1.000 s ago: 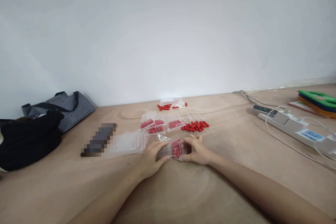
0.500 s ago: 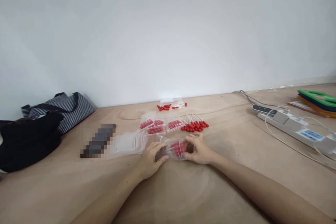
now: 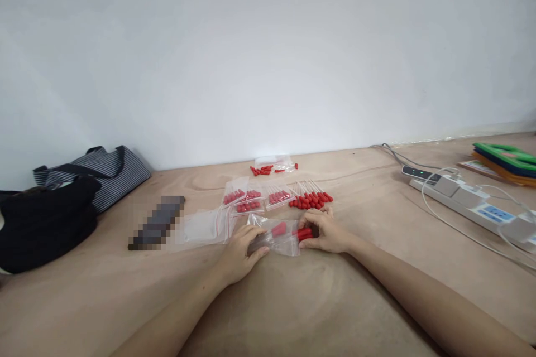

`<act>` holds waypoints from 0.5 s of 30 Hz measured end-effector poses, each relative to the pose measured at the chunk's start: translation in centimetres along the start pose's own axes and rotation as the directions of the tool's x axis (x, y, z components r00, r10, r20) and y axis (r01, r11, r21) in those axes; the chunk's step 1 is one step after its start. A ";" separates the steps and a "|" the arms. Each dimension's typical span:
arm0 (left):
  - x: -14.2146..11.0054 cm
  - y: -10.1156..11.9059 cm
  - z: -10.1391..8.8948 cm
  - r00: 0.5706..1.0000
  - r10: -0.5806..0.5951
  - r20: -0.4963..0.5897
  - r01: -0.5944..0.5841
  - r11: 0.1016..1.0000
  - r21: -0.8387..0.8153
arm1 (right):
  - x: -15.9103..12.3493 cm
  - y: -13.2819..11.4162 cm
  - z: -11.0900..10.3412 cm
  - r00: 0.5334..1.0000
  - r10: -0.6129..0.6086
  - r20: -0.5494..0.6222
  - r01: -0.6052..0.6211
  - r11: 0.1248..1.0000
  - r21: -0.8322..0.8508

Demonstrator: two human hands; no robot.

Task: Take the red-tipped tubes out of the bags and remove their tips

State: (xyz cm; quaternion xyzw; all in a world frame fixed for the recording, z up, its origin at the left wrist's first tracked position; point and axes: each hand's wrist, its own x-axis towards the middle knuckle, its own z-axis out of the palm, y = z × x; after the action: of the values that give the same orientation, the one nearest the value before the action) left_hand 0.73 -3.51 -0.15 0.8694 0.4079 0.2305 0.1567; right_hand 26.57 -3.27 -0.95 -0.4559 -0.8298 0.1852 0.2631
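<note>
My left hand [image 3: 245, 248] pinches the left end of a clear plastic zip bag [image 3: 285, 244], its thumb and fingers about the film. Inside the bag lies a red stick head [image 3: 278, 229]. At the bag's right end, my right hand [image 3: 324, 231] has its fingers closed around several red-headed sticks [image 3: 305, 234], whose heads stick out of the bag. Just beyond the right hand is a loose pile of red-headed sticks [image 3: 312, 201] with pale shafts. Filled zip bags [image 3: 280, 197] of similar sticks lie behind the left hand.
Flat clear bags [image 3: 201, 227] lie left of my left hand, beside a pixelated dark object [image 3: 157, 224]. Small red pieces [image 3: 262, 170] lie near the wall. A striped bag [image 3: 117, 175] is at left; a white power strip [image 3: 481, 209] with cables is at right.
My right hand has moved slightly right, away from the bag. Red heads that were within the film now show outside its right end. My left hand has stayed in place.
</note>
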 end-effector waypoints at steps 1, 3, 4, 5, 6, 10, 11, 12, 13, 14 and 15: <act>0.0 0.0 0.0 1.000 -0.005 0.002 0.005 1.000 -0.001 | 0.1 0.0 0.1 1.000 0.003 0.002 -0.003 1.000 -0.002; 0.0 0.1 -0.1 1.000 -0.013 0.006 0.013 1.000 -0.005 | 0.1 0.1 0.0 1.000 0.011 0.014 -0.011 1.000 0.000; 0.0 0.2 -0.1 1.000 -0.014 0.007 0.014 1.000 -0.008 | 0.1 0.2 -0.2 1.000 0.009 0.023 -0.009 1.000 0.001; 0.0 0.2 -0.1 1.000 -0.012 0.008 0.012 1.000 -0.010 | 0.1 0.3 -0.5 0.999 0.000 0.039 0.000 1.000 0.000; 0.0 0.2 -0.1 1.000 -0.009 0.010 0.009 1.000 -0.012 | 0.1 0.4 -0.8 0.998 -0.012 0.063 0.013 1.000 -0.002; 0.0 0.2 -0.2 1.000 -0.001 0.019 0.001 1.000 -0.011 | -0.1 0.6 -2.1 0.988 -0.017 0.155 0.021 0.999 -0.030; 0.0 0.2 -0.2 1.000 -0.002 0.019 0.002 1.000 -0.009 | -0.2 0.6 -2.3 0.987 -0.004 0.159 0.010 0.999 -0.032; 0.0 0.2 -0.2 1.000 -0.002 0.017 0.002 1.000 -0.008 | -0.2 0.8 -2.5 0.987 0.010 0.159 -0.005 0.999 -0.032; 0.0 0.2 -0.2 1.000 -0.001 0.016 0.002 1.000 -0.008 | -0.3 0.9 -2.6 0.987 0.021 0.162 -0.016 0.999 -0.027; 0.0 0.2 -0.2 1.000 -0.001 0.014 0.001 1.000 -0.009 | -0.3 1.1 -2.7 0.985 0.027 0.170 -0.025 1.000 -0.016; 0.0 0.2 -0.2 1.000 -0.001 0.012 0.002 1.000 -0.011 | -0.4 1.3 -2.8 0.982 0.029 0.185 -0.030 1.000 0.003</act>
State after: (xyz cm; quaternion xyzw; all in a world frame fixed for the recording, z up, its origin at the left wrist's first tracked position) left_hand 0.70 -3.64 0.09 0.8697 0.4064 0.2272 0.1640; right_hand 29.27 -2.73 0.46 -0.4483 -0.8432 0.2331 0.1834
